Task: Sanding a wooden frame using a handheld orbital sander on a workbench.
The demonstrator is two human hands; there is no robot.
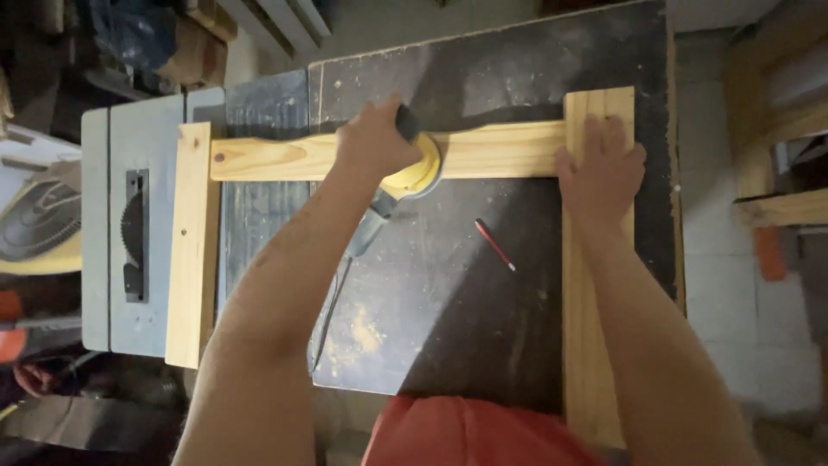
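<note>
— How much room do you have along the edges?

— Your wooden frame [517,148] spans the dark worktable [448,293]; its right board [595,285] runs near the table's right edge, and the left board [190,242] lies over the grey table saw [129,224]. Inside the frame the dark top is open except for a red pencil [494,244] and a cord [332,311].

— And your hands?

— Your left hand [375,138] is wrapped around the yellow sander [414,168], which sits on the crosspiece just under your palm. Your right hand [599,173] lies flat, fingers close together, pressing on the corner joint, well right of the sander.
</note>
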